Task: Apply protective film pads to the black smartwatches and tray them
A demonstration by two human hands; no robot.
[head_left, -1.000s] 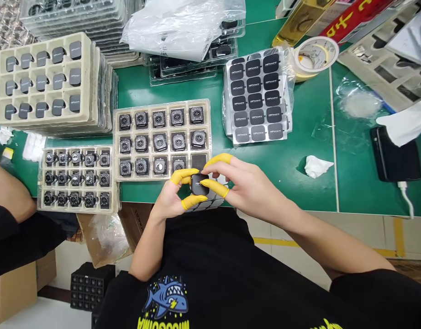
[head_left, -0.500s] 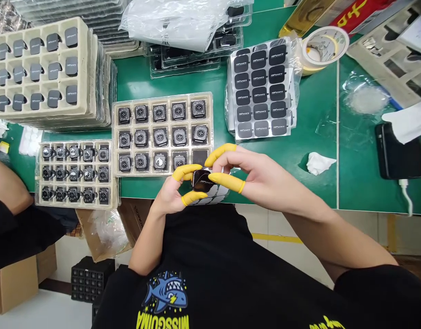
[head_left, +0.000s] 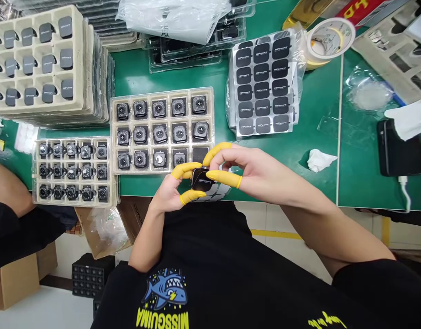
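Observation:
My left hand point(head_left: 171, 186), with yellow finger cots, grips a black smartwatch body point(head_left: 201, 180) by its edges between thumb and fingers. Its dark face is turned up and carries a printed HiFuture logo film. At the watch's right side, my right hand point(head_left: 243, 171), also in yellow cots, has thumb and forefinger closed on the film's edge; the exact pinch point is covered. Below both hands lies a partly hidden sheet of film labels point(head_left: 217, 192). Just beyond them stands a tray point(head_left: 162, 120) of watch bodies, backs up, with one front right pocket holding no watch.
A second watch tray point(head_left: 113, 192) lies at the left, below stacked trays point(head_left: 89, 68). Sheets of HiFuture films point(head_left: 261, 100) lie back right, beside tape rolls point(head_left: 328, 41). A crumpled tissue point(head_left: 320, 160) and a cabled black device point(head_left: 400, 151) are farther right. Another person's arm point(head_left: 8, 187) is at left.
The view has shifted slightly. Both hands keep their hold at the watch, and its face is tilted a little differently, making the logo easier to read.

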